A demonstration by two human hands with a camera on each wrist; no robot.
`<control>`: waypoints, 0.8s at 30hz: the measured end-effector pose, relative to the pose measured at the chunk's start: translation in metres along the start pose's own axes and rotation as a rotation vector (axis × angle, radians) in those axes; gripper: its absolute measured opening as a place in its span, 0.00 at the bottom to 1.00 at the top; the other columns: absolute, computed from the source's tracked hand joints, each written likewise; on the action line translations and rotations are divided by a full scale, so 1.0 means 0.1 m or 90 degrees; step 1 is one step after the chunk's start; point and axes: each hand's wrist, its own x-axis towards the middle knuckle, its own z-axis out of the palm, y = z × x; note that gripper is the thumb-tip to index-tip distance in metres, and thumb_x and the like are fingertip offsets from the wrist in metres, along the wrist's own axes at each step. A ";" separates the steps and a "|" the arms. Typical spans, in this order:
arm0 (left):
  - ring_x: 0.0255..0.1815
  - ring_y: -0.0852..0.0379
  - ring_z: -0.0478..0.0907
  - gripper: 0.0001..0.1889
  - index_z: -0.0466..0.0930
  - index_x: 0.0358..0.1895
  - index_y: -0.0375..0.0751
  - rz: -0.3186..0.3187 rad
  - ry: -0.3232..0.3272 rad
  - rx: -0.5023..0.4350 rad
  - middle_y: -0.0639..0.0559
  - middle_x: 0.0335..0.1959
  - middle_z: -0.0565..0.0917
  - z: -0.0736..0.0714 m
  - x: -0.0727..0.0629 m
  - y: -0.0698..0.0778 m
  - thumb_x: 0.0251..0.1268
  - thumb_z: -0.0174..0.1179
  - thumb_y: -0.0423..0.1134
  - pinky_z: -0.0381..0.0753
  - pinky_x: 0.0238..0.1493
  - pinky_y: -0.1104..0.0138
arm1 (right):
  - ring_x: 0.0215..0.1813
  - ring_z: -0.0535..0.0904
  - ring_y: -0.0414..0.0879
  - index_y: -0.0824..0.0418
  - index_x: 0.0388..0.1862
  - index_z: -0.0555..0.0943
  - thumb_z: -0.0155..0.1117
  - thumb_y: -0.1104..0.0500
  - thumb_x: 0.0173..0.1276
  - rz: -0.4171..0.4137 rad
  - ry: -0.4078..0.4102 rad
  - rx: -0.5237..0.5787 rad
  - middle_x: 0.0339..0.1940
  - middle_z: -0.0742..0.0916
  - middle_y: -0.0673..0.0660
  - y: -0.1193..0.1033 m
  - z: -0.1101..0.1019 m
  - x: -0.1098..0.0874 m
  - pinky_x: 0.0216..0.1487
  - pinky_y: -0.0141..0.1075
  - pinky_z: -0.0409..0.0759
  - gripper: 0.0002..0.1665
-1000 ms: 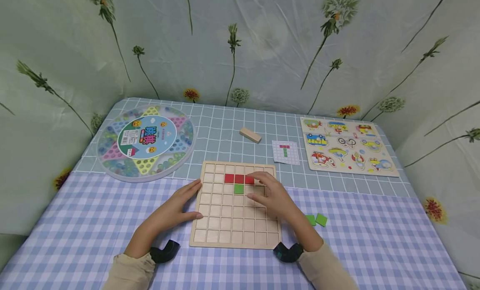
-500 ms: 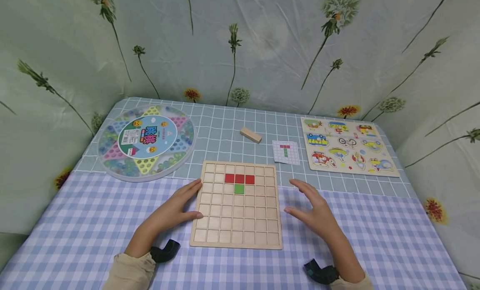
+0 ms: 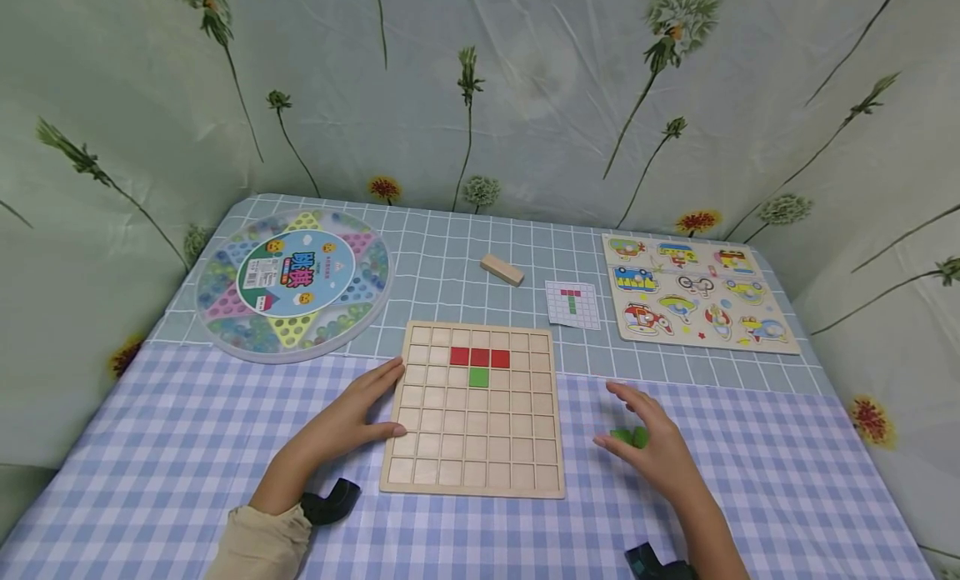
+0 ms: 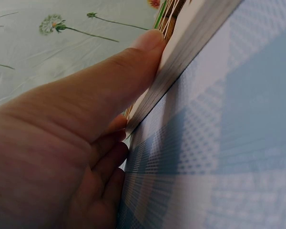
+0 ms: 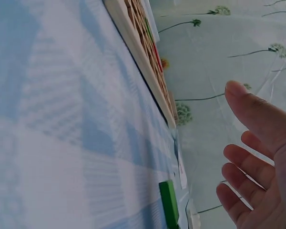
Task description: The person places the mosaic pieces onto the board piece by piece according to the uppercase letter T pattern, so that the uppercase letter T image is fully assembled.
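Observation:
A wooden grid board (image 3: pixel 457 447) lies flat near the table's middle. In its upper cells sit a row of red tiles (image 3: pixel 480 358), with one green tile (image 3: pixel 478 377) below the middle one. My left hand (image 3: pixel 348 417) rests against the board's left edge, thumb and fingers spread along it; the left wrist view shows the thumb (image 4: pixel 133 57) on the rim. My right hand (image 3: pixel 652 442) hovers right of the board, thumb and fingers apart and holding nothing. Beneath it lie two loose green tiles (image 3: pixel 621 437), partly hidden by the hand. One green tile (image 5: pixel 168 204) also shows in the right wrist view.
Behind the board are a small wooden block (image 3: pixel 502 270) and a card (image 3: pixel 572 306) printed with a red and green T. A round Chinese checkers box (image 3: pixel 378 309) stands at the back left, a vehicle puzzle board (image 3: pixel 701 301) at the back right.
My right hand has left the board, moving right and then down toward me, over the loose green tiles. The red tile it covered now shows fully. My left hand stays put.

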 end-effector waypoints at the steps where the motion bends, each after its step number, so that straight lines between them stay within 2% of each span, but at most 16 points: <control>1: 0.67 0.42 0.49 0.46 0.52 0.69 0.35 0.001 0.000 0.000 0.43 0.69 0.52 0.00 0.00 0.00 0.51 0.62 0.54 0.54 0.61 0.48 | 0.54 0.70 0.51 0.59 0.59 0.71 0.76 0.59 0.43 0.002 -0.002 -0.001 0.56 0.76 0.56 0.01 0.00 -0.01 0.50 0.42 0.67 0.42; 8: 0.67 0.42 0.48 0.46 0.52 0.68 0.35 0.002 -0.001 -0.004 0.43 0.69 0.52 0.00 0.00 0.00 0.51 0.62 0.54 0.54 0.61 0.48 | 0.56 0.69 0.53 0.60 0.59 0.71 0.76 0.57 0.44 0.029 -0.038 0.011 0.56 0.75 0.57 0.07 0.00 -0.08 0.52 0.46 0.64 0.41; 14: 0.67 0.42 0.48 0.46 0.52 0.69 0.35 0.001 0.000 -0.002 0.43 0.70 0.52 -0.01 0.00 0.01 0.50 0.62 0.55 0.54 0.61 0.48 | 0.55 0.69 0.53 0.61 0.58 0.72 0.76 0.58 0.42 0.023 -0.060 -0.006 0.56 0.76 0.58 0.13 0.00 -0.13 0.53 0.38 0.63 0.41; 19: 0.67 0.42 0.48 0.46 0.52 0.68 0.34 0.000 -0.001 0.002 0.43 0.69 0.52 -0.01 0.00 0.01 0.51 0.62 0.55 0.54 0.61 0.48 | 0.57 0.69 0.55 0.61 0.57 0.72 0.75 0.57 0.44 0.039 -0.094 -0.015 0.55 0.76 0.59 0.17 -0.01 -0.15 0.55 0.39 0.62 0.39; 21: 0.67 0.42 0.48 0.46 0.52 0.68 0.34 0.000 -0.001 0.000 0.43 0.69 0.52 -0.01 0.00 0.02 0.51 0.62 0.54 0.54 0.61 0.48 | 0.57 0.69 0.55 0.61 0.57 0.72 0.74 0.58 0.46 0.041 -0.106 -0.014 0.54 0.77 0.59 0.18 -0.02 -0.15 0.56 0.36 0.61 0.37; 24: 0.67 0.42 0.48 0.46 0.52 0.68 0.34 -0.001 -0.001 0.000 0.43 0.69 0.52 -0.01 0.00 0.02 0.51 0.63 0.54 0.54 0.61 0.48 | 0.55 0.69 0.54 0.62 0.55 0.74 0.72 0.60 0.48 0.034 -0.116 -0.012 0.53 0.78 0.56 0.21 -0.03 -0.16 0.55 0.25 0.59 0.33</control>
